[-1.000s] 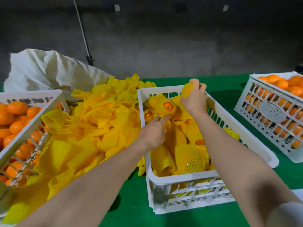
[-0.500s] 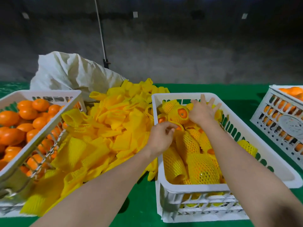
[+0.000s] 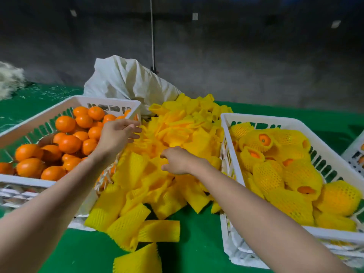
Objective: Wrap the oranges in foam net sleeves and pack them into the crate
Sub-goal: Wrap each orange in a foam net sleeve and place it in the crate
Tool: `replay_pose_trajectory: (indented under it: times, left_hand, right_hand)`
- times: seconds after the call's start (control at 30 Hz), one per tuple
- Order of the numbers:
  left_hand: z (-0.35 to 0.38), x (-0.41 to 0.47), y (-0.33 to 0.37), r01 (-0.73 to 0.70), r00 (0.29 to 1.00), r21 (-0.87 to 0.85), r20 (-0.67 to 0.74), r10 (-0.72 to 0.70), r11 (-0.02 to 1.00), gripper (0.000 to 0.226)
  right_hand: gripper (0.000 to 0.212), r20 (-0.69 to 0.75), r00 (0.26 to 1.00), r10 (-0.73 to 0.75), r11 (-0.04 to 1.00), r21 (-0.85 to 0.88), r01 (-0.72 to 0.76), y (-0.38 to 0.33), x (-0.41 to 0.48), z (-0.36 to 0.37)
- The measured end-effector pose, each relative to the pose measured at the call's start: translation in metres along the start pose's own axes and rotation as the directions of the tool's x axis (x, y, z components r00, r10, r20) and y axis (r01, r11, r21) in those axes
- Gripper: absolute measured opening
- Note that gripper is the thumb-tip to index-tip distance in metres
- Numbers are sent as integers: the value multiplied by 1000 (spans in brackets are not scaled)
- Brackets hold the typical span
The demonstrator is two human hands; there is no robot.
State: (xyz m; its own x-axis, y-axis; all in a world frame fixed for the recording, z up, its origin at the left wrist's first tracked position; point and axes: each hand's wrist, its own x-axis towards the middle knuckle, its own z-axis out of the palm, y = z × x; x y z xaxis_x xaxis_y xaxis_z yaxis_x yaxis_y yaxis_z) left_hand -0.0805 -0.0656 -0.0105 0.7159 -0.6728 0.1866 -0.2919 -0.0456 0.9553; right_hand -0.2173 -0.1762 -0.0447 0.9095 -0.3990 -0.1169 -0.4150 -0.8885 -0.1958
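Loose oranges (image 3: 69,143) fill the white crate (image 3: 107,100) on the left. A heap of yellow foam net sleeves (image 3: 189,127) lies in the middle of the green table. The white packing crate (image 3: 258,118) on the right holds several sleeved oranges (image 3: 265,140). My left hand (image 3: 118,135) hovers over the left crate's right rim, fingers stretched toward the heap, holding nothing. My right hand (image 3: 178,160) is low over the heap, thumb and bent fingers apart in a C around the top sleeves, with none lifted.
A white sack (image 3: 128,79) stands behind the heap. The corner of another white crate (image 3: 354,156) shows at the right edge. Stray sleeves (image 3: 137,259) lie on the green table (image 3: 197,249) near me. A grey wall runs behind the table.
Both hands have left the packing crate and swung left. The right hand let go of a sleeved orange there and now reaches the sleeve heap; the left is by the orange crate.
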Motion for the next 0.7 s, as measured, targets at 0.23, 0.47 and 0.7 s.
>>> replay_pose_trajectory:
  times: [0.23, 0.47, 0.7]
  left_hand:
    - [-80, -6, -32, 25, 999, 78, -50, -21, 997, 23]
    - [-126, 9, -49, 30, 1000, 54, -2, -30, 998, 14]
    - [-160, 61, -37, 36, 987, -176, 160, -8, 984, 26]
  right_hand:
    - [44, -140, 970, 200, 937, 316, -148, -50, 82, 58]
    - [24, -321, 882, 346, 912, 335, -236, -57, 95, 51]
    - [22, -506, 797, 331, 606, 761, 231, -88, 63, -71]
